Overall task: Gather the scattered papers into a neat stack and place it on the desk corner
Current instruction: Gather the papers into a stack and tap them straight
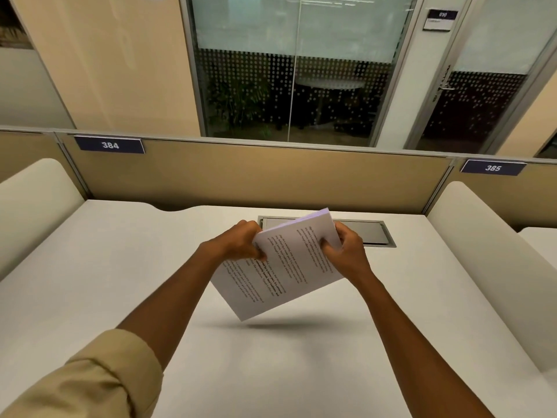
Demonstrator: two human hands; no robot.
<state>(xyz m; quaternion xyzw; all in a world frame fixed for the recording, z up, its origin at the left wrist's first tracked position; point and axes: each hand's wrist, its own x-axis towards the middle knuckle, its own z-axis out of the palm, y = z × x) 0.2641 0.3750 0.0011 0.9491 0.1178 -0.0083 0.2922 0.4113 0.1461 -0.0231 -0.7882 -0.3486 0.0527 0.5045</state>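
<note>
A stack of printed white papers (289, 267) hangs tilted above the middle of the white desk (120, 282), its lower corner close to the surface and casting a shadow. My left hand (241, 241) grips the stack's upper left edge. My right hand (346, 251) pinches its right edge, thumb on the printed face. The sheets look roughly aligned, with the top ones fanned slightly at the far corner. No loose sheets lie on the desk.
A grey cable-port flap (370, 233) is set into the desk behind the papers. Beige partition panels with number plates 384 (110, 145) and 385 (492, 168) close the back. Rounded white side dividers (482, 236) stand at left and right.
</note>
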